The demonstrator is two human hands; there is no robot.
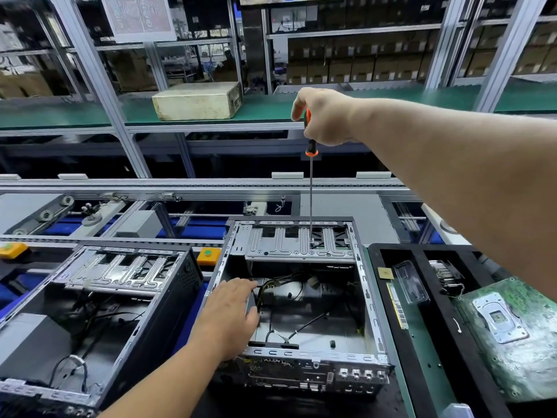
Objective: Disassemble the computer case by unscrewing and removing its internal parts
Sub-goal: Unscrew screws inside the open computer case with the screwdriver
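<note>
An open computer case (369, 300) lies in front of me with loose cables (289, 289) inside and a silver drive cage (298, 245) at its far end. My right hand (324, 116) grips the orange and black handle of a long screwdriver (311, 191) held upright, its tip down on the drive cage. My left hand (232, 315) rests with straight fingers on the case's left wall, reaching over into the case.
A second open case (168, 300) lies to the left. To the right, a black tray (419, 297) holds a green motherboard (518, 327), a RAM stick (397, 309) and a small chip (385, 273). A conveyor line runs behind; a beige box (197, 101) sits on the green shelf.
</note>
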